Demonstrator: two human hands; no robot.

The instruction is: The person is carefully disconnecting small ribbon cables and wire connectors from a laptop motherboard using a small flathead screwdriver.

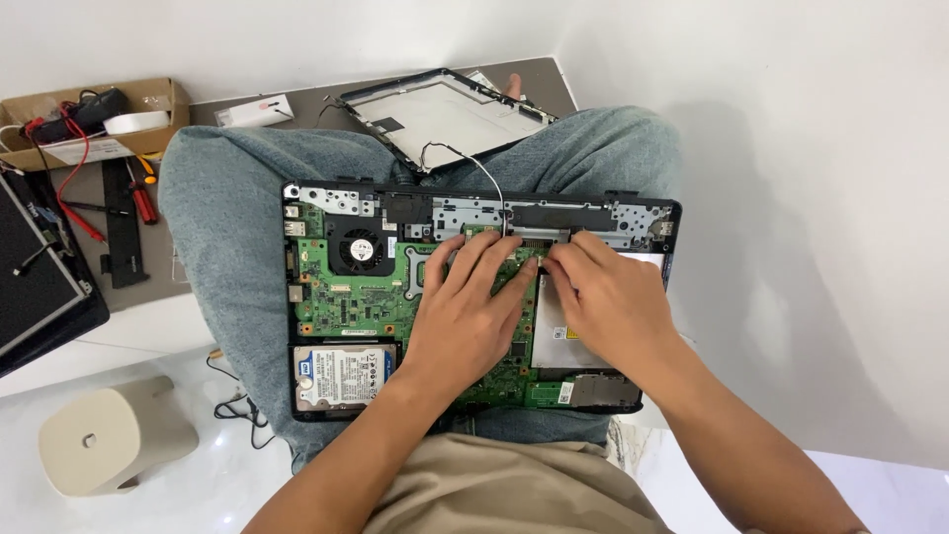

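Observation:
An opened laptop base [316, 203] lies across my lap, its green circuit board [346, 297] bare. My left hand [465, 316] rests flat on the board's middle, fingers spread and pointing to the far edge. My right hand [608, 297] lies over the silver optical drive [554, 331], its fingertips pinched near a small connector at the board's top edge. What the fingertips grip is hidden. A round black fan [361, 247] sits at the upper left and a hard drive [341, 376] at the lower left. A thin black cable [474, 163] runs from the base to a detached screen panel [445, 114].
A cardboard box [89, 124] with tape and red wires stands at the far left, with screwdrivers [143, 198] beside it. Another dark laptop part [40, 282] lies at the left edge. A beige stool [114, 435] stands at the lower left. White walls are to the right.

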